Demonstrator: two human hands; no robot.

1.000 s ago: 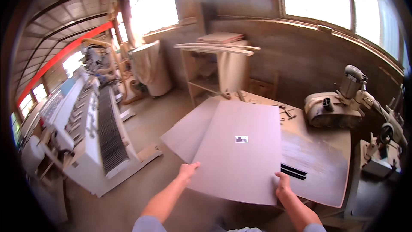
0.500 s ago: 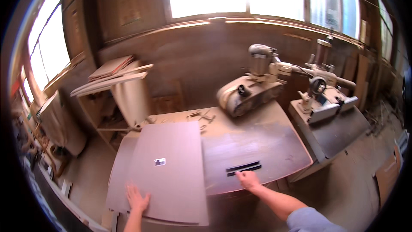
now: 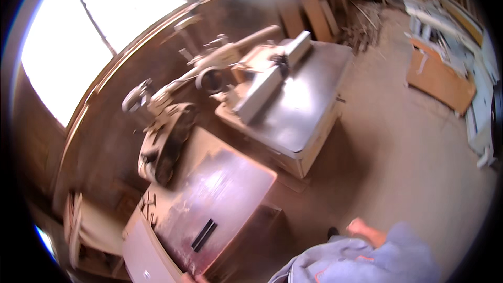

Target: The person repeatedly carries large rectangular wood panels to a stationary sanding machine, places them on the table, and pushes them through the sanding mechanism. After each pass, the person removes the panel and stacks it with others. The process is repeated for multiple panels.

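A pale pinkish-grey panel (image 3: 149, 251) with a small white label lies at the lower left, on the near left part of the worktable (image 3: 220, 188). At the panel's right edge, my left hand (image 3: 193, 278) is closed on the board, mostly cut off by the frame's bottom. My right hand (image 3: 361, 227) is away from the table, low on the right beside my grey-blue sleeve. Its fingers look curled, slightly blurred, and nothing shows in them. Two dark narrow strips (image 3: 204, 235) lie side by side on the table, right of the panel, with neither hand touching them.
A feeder machine (image 3: 165, 139) stands over the table's far side. Beyond is a second machine table (image 3: 314, 94) with a metal fence and handwheel. Small metal pieces (image 3: 149, 204) lie near the panel. Boards and scraps (image 3: 440, 76) are stacked at the far right, on the floor.
The view has swung right and tilted. My right hand has left the dark strips and drawn back beside me. My left hand has gone from the panel's face to its right edge.
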